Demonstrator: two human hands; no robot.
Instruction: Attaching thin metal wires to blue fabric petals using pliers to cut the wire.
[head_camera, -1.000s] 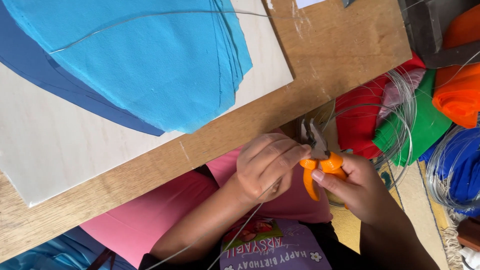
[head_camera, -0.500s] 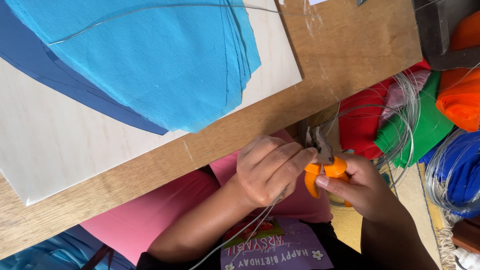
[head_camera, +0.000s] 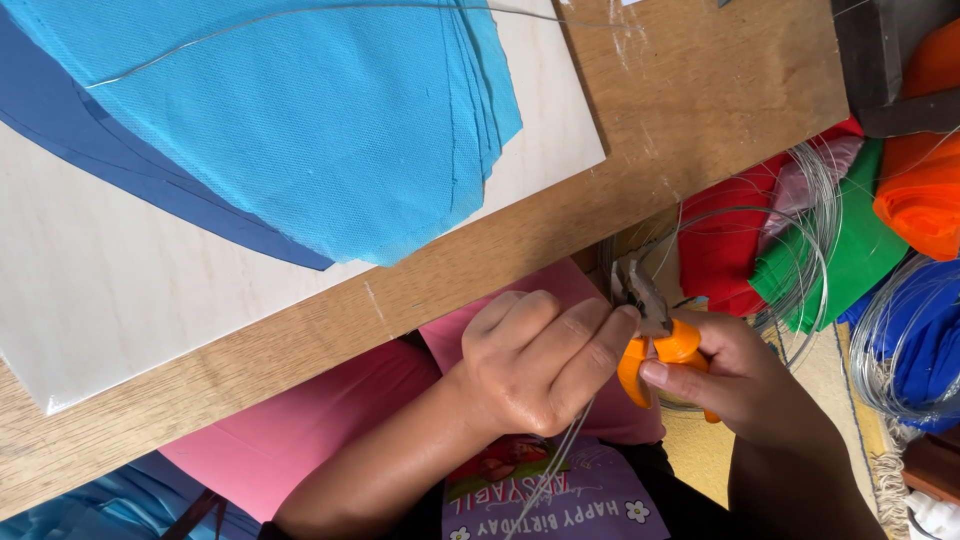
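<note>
Head cam looks down past the table (head_camera: 700, 120) edge: right hand (head_camera: 745, 385) has its grip wrapped tight round orange-handled pliers (head_camera: 650, 340), left hand (head_camera: 540, 365) pinches thin silver wire (head_camera: 560, 455) right at the plier tips. Light blue mesh fabric (head_camera: 300, 120) lies up on the table, well apart.

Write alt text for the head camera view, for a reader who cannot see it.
Seen from above, a person's right hand grips orange-handled pliers while the left hand pinches thin silver wire at the plier tips, just below the edge of a wooden table. Stacked blue mesh fabric lies on a pale board; wire coils and colourful fabric sit at right.
</note>
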